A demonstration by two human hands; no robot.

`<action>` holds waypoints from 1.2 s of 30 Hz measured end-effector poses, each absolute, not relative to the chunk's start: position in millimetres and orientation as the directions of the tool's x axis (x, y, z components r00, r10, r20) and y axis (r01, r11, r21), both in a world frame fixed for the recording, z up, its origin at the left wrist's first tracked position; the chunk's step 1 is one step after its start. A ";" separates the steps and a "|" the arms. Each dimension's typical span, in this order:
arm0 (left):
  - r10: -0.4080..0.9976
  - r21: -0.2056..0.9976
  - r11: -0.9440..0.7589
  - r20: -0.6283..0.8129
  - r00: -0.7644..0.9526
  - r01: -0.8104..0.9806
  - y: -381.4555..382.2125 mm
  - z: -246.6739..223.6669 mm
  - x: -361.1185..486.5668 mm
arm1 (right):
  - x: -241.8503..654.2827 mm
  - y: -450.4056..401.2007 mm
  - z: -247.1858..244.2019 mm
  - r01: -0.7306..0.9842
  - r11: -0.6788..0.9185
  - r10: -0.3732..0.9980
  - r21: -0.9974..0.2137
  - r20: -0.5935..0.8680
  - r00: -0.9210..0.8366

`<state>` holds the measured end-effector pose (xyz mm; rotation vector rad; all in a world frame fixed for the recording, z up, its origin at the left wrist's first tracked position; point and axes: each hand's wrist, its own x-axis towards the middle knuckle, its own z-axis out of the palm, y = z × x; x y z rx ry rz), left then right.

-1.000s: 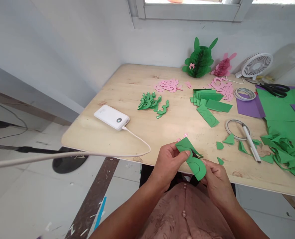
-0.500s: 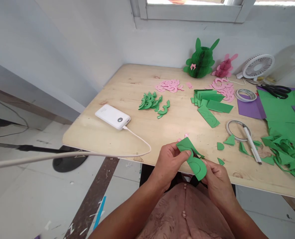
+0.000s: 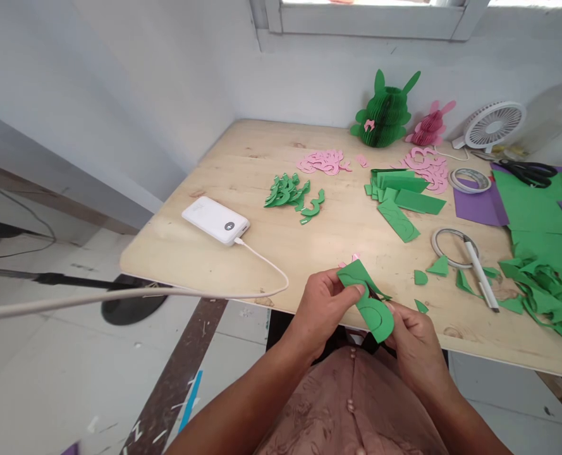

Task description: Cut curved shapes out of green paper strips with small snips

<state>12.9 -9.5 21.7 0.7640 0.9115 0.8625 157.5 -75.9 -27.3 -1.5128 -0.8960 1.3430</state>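
My left hand (image 3: 322, 308) pinches a green paper strip (image 3: 378, 318) with curved lines drawn on it, over the table's front edge. My right hand (image 3: 413, 338) is closed at the strip's right side. Dark scissor blades (image 3: 373, 293) show between the folds of the paper; the handles are hidden by the hand and the strip. Beyond lie more green folded strips (image 3: 398, 221), a pile of cut green pieces (image 3: 284, 191) and pink cut pieces (image 3: 325, 162).
A white power bank (image 3: 215, 220) with a cable lies at left. Tape rolls (image 3: 470, 181), a white pen (image 3: 480, 278), black scissors (image 3: 527, 172) and green scraps (image 3: 543, 287) lie at right. Paper rabbits (image 3: 385, 117) and a fan (image 3: 494, 126) stand behind.
The view has shifted very slightly. Both hands and the green strip stay in nearly the same place.
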 end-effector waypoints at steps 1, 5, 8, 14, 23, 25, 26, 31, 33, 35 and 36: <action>0.873 0.844 0.449 -0.344 0.346 -0.294 -9.4 21.3 12.9 | 157.4 -75.7 -26.6 -0.039 -0.336 0.929 -0.941 -0.338 0.152; 0.871 0.842 0.453 -0.348 0.348 -0.293 -9.0 20.0 12.7 | 157.7 -74.4 -24.2 -0.025 -0.332 0.931 -0.943 -0.332 0.150; 0.870 0.844 0.452 -0.347 0.349 -0.289 -8.5 19.6 12.3 | 158.0 -73.9 -24.3 -0.014 -0.327 0.934 -0.945 -0.325 0.148; 0.867 0.848 0.455 -0.352 0.354 -0.271 -7.5 19.8 11.6 | 158.0 -74.3 -25.0 -0.002 -0.333 0.932 -0.943 -0.329 0.150; 0.869 0.855 0.447 -0.346 0.354 -0.262 -6.0 18.1 11.2 | 157.0 -72.8 -18.0 0.005 -0.310 0.940 -0.951 -0.306 0.150; 0.870 0.860 0.442 -0.342 0.354 -0.255 -5.3 18.1 11.1 | 157.2 -72.9 -18.3 0.011 -0.313 0.940 -0.950 -0.308 0.149; 0.871 0.862 0.440 -0.340 0.354 -0.254 -4.9 18.3 10.9 | 157.3 -72.9 -18.5 0.016 -0.315 0.939 -0.949 -0.309 0.150; 0.871 0.861 0.435 -0.330 0.364 -0.262 -4.2 19.4 10.8 | 157.3 -72.4 -19.2 0.019 -0.320 0.937 -0.947 -0.314 0.151; 0.872 0.856 0.439 -0.333 0.358 -0.274 -5.1 19.6 11.5 | 157.2 -71.9 -19.5 0.012 -0.321 0.937 -0.947 -0.316 0.149; 0.876 0.851 0.440 -0.335 0.346 -0.288 -6.4 19.7 12.6 | 157.2 -71.5 -20.0 0.008 -0.316 0.939 -0.949 -0.312 0.148; 0.878 0.849 0.439 -0.337 0.340 -0.293 -7.1 19.8 13.2 | 157.3 -71.4 -20.4 0.008 -0.315 0.939 -0.949 -0.311 0.149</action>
